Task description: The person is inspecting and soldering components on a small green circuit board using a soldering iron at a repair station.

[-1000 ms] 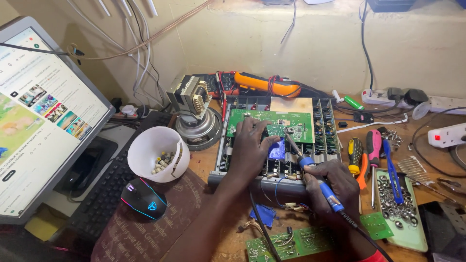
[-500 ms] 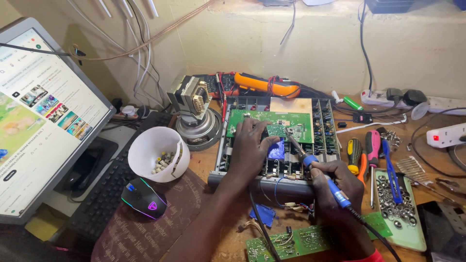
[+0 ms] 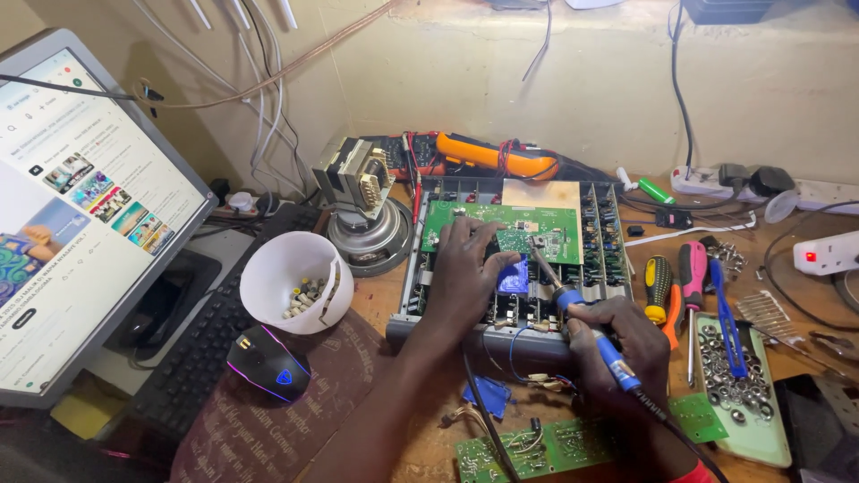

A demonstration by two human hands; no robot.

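In the head view, the left hand (image 3: 470,273) rests at frame centre on the green circuit board (image 3: 501,228) inside the open metal chassis (image 3: 510,259), fingers spread and pressing down, gripping nothing. The right hand (image 3: 617,344), lower right of centre, is closed around a blue-handled soldering iron (image 3: 582,317) whose tip angles up-left onto the board just beside the left fingertips. On the table (image 3: 398,304), a white cup (image 3: 291,282) and a black mouse (image 3: 268,362) lie at left, screwdrivers (image 3: 676,282) and a tray of washers (image 3: 743,385) at right.
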